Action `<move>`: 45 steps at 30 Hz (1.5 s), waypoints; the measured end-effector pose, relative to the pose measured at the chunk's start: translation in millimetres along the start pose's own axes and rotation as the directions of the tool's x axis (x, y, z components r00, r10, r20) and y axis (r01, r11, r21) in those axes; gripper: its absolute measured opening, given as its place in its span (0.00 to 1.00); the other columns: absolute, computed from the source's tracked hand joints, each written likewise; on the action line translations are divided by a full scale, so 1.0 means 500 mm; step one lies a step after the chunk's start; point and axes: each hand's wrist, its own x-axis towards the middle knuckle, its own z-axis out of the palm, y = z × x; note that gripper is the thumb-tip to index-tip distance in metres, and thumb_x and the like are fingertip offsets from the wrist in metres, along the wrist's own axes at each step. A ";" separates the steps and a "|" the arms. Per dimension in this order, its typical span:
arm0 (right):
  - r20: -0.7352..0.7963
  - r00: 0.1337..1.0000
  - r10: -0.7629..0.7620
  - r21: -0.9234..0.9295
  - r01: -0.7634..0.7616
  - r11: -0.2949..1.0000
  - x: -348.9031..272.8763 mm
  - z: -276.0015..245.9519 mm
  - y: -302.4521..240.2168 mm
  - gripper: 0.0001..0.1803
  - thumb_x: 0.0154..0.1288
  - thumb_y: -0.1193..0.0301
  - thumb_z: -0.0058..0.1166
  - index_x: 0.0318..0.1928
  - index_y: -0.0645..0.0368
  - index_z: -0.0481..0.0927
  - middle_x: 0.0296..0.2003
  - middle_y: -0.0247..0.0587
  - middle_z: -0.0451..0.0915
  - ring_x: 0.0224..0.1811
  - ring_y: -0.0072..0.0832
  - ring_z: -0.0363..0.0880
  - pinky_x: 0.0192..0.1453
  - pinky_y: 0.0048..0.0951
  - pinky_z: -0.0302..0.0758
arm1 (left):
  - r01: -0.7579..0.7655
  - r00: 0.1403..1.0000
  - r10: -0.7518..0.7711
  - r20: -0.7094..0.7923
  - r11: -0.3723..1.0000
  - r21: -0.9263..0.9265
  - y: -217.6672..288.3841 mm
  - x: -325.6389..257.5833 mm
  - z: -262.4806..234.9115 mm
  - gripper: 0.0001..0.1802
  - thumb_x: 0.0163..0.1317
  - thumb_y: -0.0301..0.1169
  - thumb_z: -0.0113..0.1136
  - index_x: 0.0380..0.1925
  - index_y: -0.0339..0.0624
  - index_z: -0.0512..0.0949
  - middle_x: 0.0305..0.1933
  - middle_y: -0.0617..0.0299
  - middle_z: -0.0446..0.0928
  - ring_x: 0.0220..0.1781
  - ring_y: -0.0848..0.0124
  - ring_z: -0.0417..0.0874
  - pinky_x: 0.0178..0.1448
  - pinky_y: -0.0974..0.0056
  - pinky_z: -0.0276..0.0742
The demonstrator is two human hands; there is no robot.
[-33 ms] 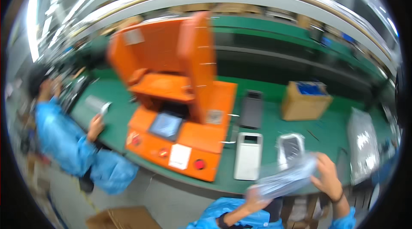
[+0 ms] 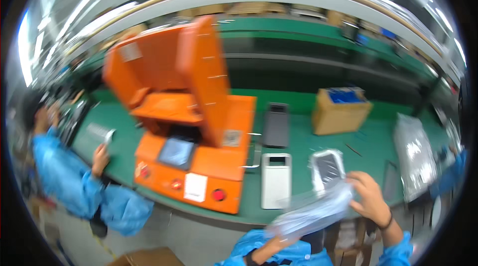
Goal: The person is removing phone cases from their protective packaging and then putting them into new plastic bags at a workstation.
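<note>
A bundle of clear plastic bags [image 2: 309,217] stretches between my two hands at the bench's front edge. My left hand [image 2: 283,244] grips its lower left end, with the fingers partly hidden by the film. At the upper right end my right hand [image 2: 369,197] pinches the bundle between thumb and fingers. Just beyond it lies a dark device in clear wrapping [image 2: 327,169], partly covered by the bundle. Left of that, a white flat case with a dark window [image 2: 276,186] rests on the green bench [image 2: 303,131], and a dark grey case of like shape [image 2: 276,129] lies behind it.
A large orange machine [image 2: 229,159] with its lid raised stands left of the cases. A cardboard box with blue contents [image 2: 338,116] sits at the back right, near a silvery plastic package [image 2: 415,159]. A co-worker in blue [image 2: 74,171] works at far left.
The whole bench scene has shifted left in the picture. My hands and the bundle have moved slightly left, and the bundle sits a little lower; both hands keep their hold.
</note>
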 end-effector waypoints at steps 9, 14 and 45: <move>-0.061 0.844 0.533 -0.025 -0.535 0.845 -0.095 0.081 0.083 0.32 0.62 0.45 0.58 0.50 0.63 0.77 0.61 0.59 0.68 0.66 0.55 0.63 0.70 0.54 0.58 | 0.243 0.646 -0.764 -0.002 0.208 -0.948 0.160 0.390 -1.072 0.19 0.50 0.21 0.75 0.43 0.32 0.80 0.43 0.60 0.81 0.44 0.70 0.80 0.53 0.64 0.76; -0.236 0.691 0.683 -0.228 -0.723 0.653 -0.044 0.158 0.096 0.53 0.52 0.41 0.65 0.66 0.69 0.63 0.62 0.72 0.63 0.67 0.59 0.61 0.64 0.55 0.65 | 0.212 0.655 -0.750 -0.089 0.296 -0.931 0.162 0.347 -1.055 0.28 0.48 0.20 0.76 0.51 0.31 0.75 0.49 0.58 0.78 0.48 0.67 0.79 0.57 0.61 0.75; -0.259 0.923 0.283 0.324 -0.193 0.926 -0.003 -0.172 0.033 0.42 0.55 0.51 0.67 0.63 0.64 0.69 0.60 0.59 0.72 0.64 0.51 0.71 0.65 0.43 0.68 | 0.514 0.782 -0.548 0.297 0.297 -0.805 0.123 0.453 -1.213 0.16 0.57 0.30 0.72 0.41 0.28 0.82 0.37 0.55 0.86 0.39 0.72 0.83 0.47 0.66 0.79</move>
